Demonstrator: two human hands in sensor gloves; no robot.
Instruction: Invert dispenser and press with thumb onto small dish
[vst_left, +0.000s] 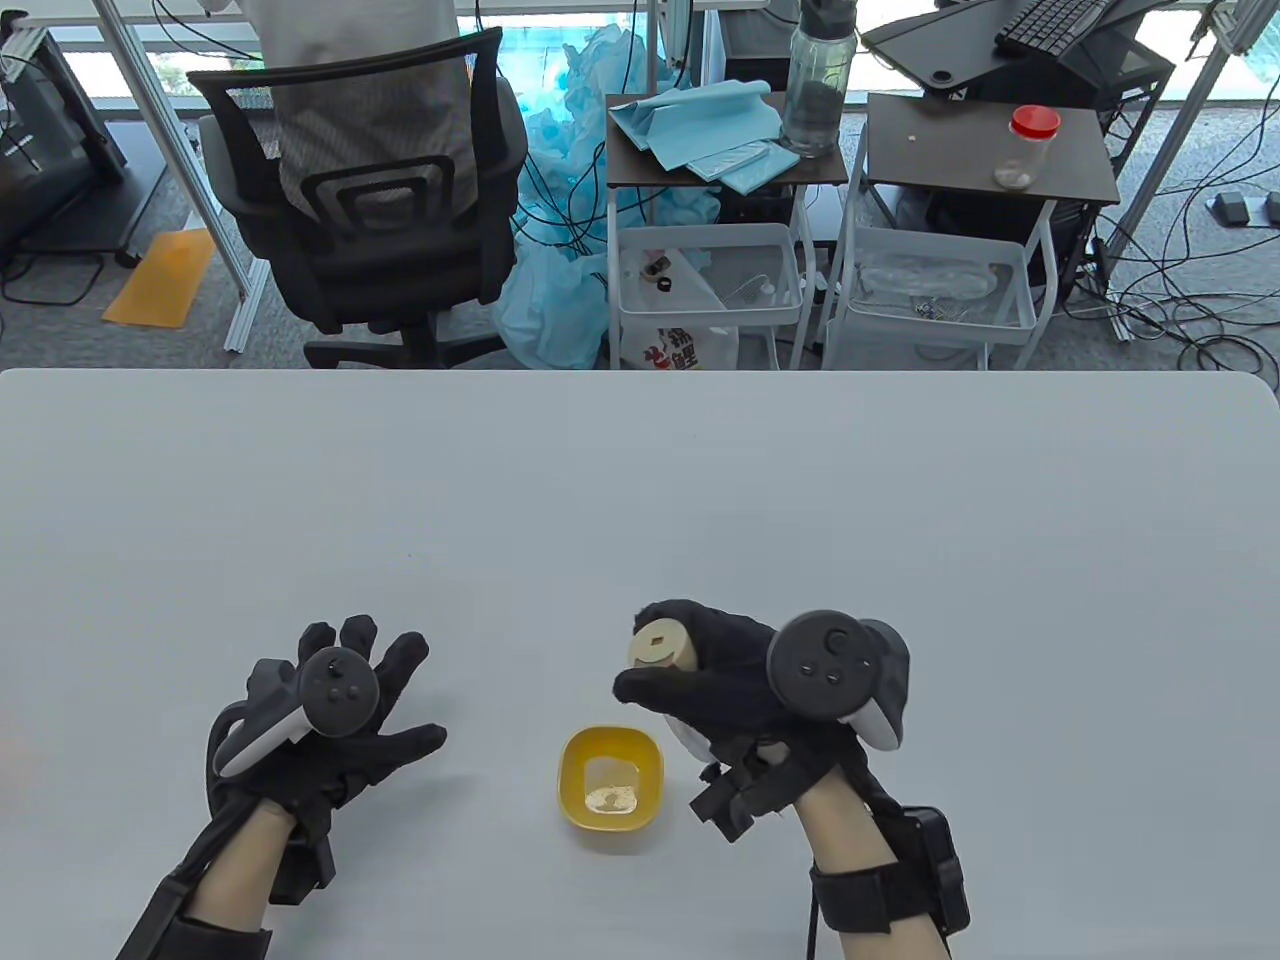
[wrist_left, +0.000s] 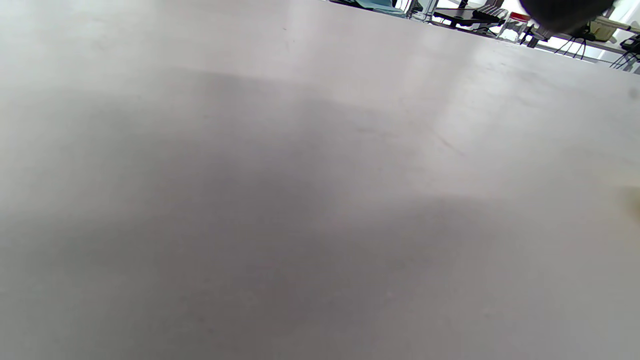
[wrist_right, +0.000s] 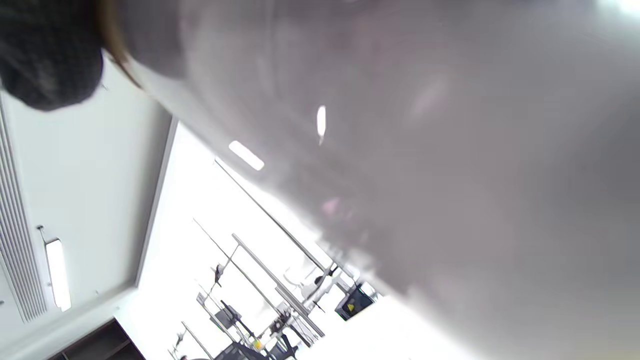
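Observation:
A small yellow dish with a little pale powder in it sits on the white table near the front edge. My right hand grips a dispenser with a beige round end facing up and left, held above and just behind the dish. Its body fills the right wrist view as a grey blur, with a gloved fingertip at the top left. My left hand rests flat on the table with fingers spread, left of the dish, holding nothing.
Beyond the table's far edge stand a black office chair, two small carts with blue cloth, a water bottle and a red-lidded jar. The left wrist view shows only bare table surface.

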